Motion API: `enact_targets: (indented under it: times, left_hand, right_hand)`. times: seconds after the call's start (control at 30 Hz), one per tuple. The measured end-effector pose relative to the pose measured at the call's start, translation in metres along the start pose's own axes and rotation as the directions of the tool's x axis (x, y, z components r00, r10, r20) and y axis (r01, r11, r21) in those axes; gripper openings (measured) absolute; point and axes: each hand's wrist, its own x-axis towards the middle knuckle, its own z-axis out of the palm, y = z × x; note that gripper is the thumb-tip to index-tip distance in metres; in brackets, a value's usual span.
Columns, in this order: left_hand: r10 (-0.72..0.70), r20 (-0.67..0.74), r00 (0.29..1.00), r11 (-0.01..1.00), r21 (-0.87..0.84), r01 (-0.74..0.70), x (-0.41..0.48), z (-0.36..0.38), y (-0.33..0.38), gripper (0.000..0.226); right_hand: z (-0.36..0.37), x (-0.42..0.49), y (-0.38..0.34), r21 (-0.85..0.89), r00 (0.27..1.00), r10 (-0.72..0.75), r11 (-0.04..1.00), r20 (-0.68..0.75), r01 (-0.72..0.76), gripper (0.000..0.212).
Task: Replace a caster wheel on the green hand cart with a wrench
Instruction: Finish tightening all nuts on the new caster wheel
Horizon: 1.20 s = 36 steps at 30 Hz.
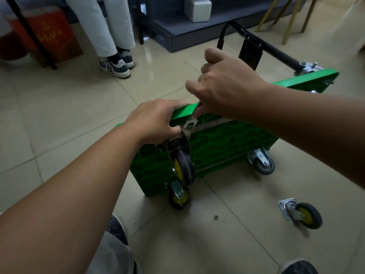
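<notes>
The green hand cart (227,143) stands on its long edge on the tiled floor, underside toward me. My left hand (156,119) grips its upper corner beside the mount of a yellow-hubbed caster (182,167). My right hand (223,86) holds a silver wrench (192,119), whose open jaw sits on a bolt at that caster's plate. A second yellow-hubbed caster (178,198) is at the lower corner, and a grey caster (262,163) is farther right. A loose caster with its plate (302,214) lies on the floor at the right.
A small washer (215,217) lies on the tile near the cart. The cart's black folded handle (262,40) reaches back toward a dark shelf base (177,34). A person in white trousers and sneakers (116,64) stands at the back left. My shoes (116,228) are at the bottom.
</notes>
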Motion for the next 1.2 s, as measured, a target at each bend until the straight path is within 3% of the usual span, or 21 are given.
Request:
enact_targets:
  times: [0.33, 0.47, 0.6, 0.77, 0.83, 0.93, 1.1, 1.2]
  left_hand:
    - [-0.002, 0.003, 1.0, 1.0, -0.017, 0.002, -0.001, 0.0, 0.001, 0.06]
    - [-0.011, 0.005, 1.0, 1.0, 0.002, 0.011, -0.003, -0.001, 0.003, 0.067]
    - [-0.002, 0.008, 1.0, 1.0, 0.005, 0.002, -0.002, -0.001, 0.003, 0.066]
    - [-0.024, 0.009, 1.0, 1.0, -0.002, 0.024, -0.002, -0.001, 0.0, 0.069]
    - [-0.02, 0.01, 1.0, 1.0, -0.004, 0.02, -0.002, 0.0, 0.001, 0.068]
    - [-0.01, 0.006, 1.0, 1.0, -0.013, 0.01, -0.002, 0.0, 0.001, 0.068]
    - [0.0, 0.007, 1.0, 1.0, -0.027, 0.001, -0.002, -0.001, 0.002, 0.067]
    - [0.006, 0.003, 1.0, 0.999, -0.034, -0.006, -0.001, 0.0, 0.001, 0.067]
  right_hand:
    - [0.003, 0.007, -0.009, -0.017, 1.0, -0.027, 0.999, 0.016, 0.028, 0.043]
    - [0.015, -0.004, -0.016, 0.081, 0.998, 0.056, 0.995, 0.042, -0.06, 0.049]
    - [0.034, -0.015, -0.023, 0.147, 0.981, 0.184, 0.974, -0.064, -0.174, 0.049]
    - [0.047, -0.02, -0.028, 0.267, 0.963, 0.248, 0.94, -0.11, -0.212, 0.053]
    - [0.059, -0.031, -0.036, 0.395, 0.92, 0.366, 0.872, -0.139, -0.288, 0.054]
    - [0.08, -0.046, -0.057, 0.527, 0.8, 0.566, 0.75, -0.199, -0.4, 0.056]
    - [0.093, -0.055, -0.084, 0.682, 0.626, 0.735, 0.6, -0.262, -0.419, 0.058]
    - [0.094, -0.055, -0.092, 0.768, 0.58, 0.803, 0.456, -0.137, -0.45, 0.066]
